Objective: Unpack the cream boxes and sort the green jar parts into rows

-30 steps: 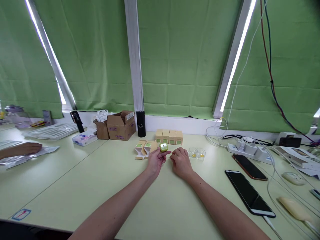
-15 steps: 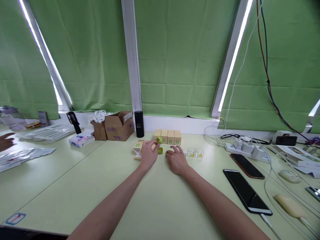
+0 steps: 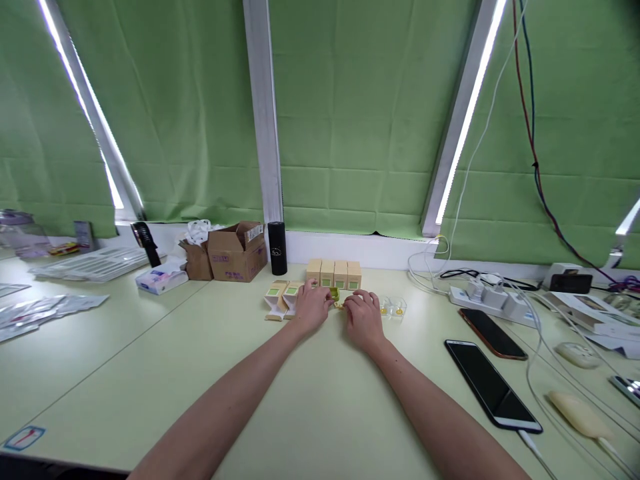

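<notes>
My left hand (image 3: 313, 309) is closed, its fingertips at the near left edge of a small green case (image 3: 335, 292) that appears open. Just in front of the case, a tiny yellowish piece (image 3: 339, 305) shows between both hands' fingertips. My right hand (image 3: 364, 321) has its thumb and fingers drawn together beside that piece; what they pinch is too small to make out. Two opened kraft boxes (image 3: 275, 300) with green labels lie left of my left hand, which partly covers one. Clear cups with yellow bits (image 3: 397, 307) stand right of my right hand.
Several closed kraft boxes (image 3: 341, 272) stand in a row behind my hands. A black bottle (image 3: 277, 248) and a cardboard carton (image 3: 237, 252) are at the back left. Two phones (image 3: 493, 385), a power strip (image 3: 493, 303) and loose cables occupy the right side.
My left hand has moved right with the green case toward my right hand, revealing a second opened kraft box. My right hand's fingers have drawn in. The other person's hand at far left is gone.
</notes>
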Demonstrator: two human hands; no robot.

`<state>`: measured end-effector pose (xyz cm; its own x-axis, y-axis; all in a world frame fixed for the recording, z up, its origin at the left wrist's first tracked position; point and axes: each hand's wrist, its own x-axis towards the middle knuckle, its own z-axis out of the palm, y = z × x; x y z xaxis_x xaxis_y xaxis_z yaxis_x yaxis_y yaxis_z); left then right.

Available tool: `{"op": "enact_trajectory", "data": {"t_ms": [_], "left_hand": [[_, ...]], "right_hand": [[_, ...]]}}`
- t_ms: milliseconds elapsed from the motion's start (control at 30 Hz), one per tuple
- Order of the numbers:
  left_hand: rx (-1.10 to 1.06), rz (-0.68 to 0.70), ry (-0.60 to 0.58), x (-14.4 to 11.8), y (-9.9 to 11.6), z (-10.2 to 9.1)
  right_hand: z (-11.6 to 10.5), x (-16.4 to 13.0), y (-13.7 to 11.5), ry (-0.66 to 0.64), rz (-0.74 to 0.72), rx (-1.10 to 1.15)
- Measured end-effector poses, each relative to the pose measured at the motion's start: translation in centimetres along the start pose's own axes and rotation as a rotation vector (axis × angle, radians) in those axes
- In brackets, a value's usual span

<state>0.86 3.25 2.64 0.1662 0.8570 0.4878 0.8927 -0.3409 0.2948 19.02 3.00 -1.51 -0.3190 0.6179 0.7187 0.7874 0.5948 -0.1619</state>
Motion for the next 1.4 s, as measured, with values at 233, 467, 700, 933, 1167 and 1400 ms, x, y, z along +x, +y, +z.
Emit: {"op": "enact_trajectory", "data": {"t_ms": [233,467,700,933,1167,1400], "left_hand": [[0.150,0.039,-0.110,0.2,-0.6,0.3],[0.206,0.045,-0.150,0.5,-1.2,0.4],[0.220,0.045,-0.188,0.6,-1.0,0.3],[0.212,0.032,-0.187,0.7,-1.1,-0.8],[0.295,0.068,-0.265,1.5,-2.7,-4.1],[0.294,0.013,-0.295,1.2,-4.8,-5.9]], "right_hand": [[-0.1,0.0,0.4,0.135,0.083,0.009],[-0.1,0.0,0.4,0.153,0.092,0.025],[-0.4,0.1,0.4,0.167,0.139,0.055],[-0.5,0.1,0.9,0.198,0.184,0.050],[-0.6,0.1,0.7,0.213,0.154,0.082],[-0.2,0.0,0.8,0.155,0.115,0.089]]}}
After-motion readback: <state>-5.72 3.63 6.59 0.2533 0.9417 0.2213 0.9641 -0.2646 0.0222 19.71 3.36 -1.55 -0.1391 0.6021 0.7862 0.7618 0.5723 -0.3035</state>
